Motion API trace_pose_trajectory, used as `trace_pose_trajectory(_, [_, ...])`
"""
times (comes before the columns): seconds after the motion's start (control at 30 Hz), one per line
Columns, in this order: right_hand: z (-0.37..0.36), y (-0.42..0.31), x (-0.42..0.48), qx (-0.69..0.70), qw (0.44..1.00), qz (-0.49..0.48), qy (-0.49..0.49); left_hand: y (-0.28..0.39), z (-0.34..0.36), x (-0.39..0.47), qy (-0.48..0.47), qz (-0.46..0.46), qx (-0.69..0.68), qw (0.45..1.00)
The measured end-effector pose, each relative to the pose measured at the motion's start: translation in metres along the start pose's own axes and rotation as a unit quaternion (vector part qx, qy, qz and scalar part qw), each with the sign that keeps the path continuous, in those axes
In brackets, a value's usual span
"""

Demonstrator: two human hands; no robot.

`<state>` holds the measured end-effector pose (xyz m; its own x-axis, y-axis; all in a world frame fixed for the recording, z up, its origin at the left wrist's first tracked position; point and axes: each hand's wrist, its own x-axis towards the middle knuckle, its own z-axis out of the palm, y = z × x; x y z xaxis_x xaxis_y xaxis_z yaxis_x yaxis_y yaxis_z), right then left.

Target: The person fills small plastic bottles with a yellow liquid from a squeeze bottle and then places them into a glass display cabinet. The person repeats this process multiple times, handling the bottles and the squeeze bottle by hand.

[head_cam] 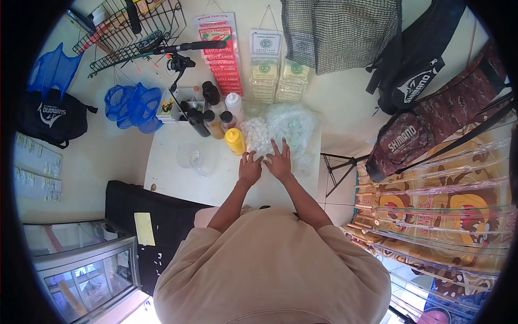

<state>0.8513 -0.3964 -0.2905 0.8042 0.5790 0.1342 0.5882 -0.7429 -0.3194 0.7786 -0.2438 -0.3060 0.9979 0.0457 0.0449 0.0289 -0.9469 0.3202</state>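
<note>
Both my hands are over the white table, at the front edge of a heap of small white pieces. My left hand has its fingertips beside the heap, just in front of a yellow squeeze bottle. Whether those fingers pinch a small piece is too small to tell. Close by on the right is my right hand, fingers spread, with nothing visible in it. Its longer fingertips reach the near side of a clear plastic bag that appears to hold pale green-white pieces.
Clear plastic containers sit to the left. Behind the yellow bottle stand a white squeeze bottle, dark-capped bottles and a white compartment box. A fishing rod with reel slants above them. A black stand is right of the table.
</note>
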Motion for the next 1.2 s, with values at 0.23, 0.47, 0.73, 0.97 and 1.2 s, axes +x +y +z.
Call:
trace_pose_trajectory(0.23, [0.009,0.001,0.003,0.006,1.000,0.021,0.011,0.000,-0.004,0.001,0.010,-0.007,-0.022,1.000])
trace_pose_trajectory(0.47, [0.001,0.003,-0.004,0.036,0.999,-0.006,0.002,0.003,-0.003,0.002,0.029,-0.033,-0.039,0.998])
trace_pose_trajectory(0.73, [0.004,-0.001,-0.008,0.045,0.999,-0.017,-0.003,0.005,-0.013,0.000,0.002,-0.054,-0.032,0.998])
trace_pose_trajectory(0.97, [0.007,-0.007,0.000,0.038,0.999,0.014,-0.018,0.002,-0.013,0.002,-0.035,-0.051,0.003,0.998])
trace_pose_trajectory(1.2, [-0.002,0.009,-0.006,0.098,0.995,0.006,0.037,0.009,-0.014,0.006,0.049,-0.022,-0.071,0.996])
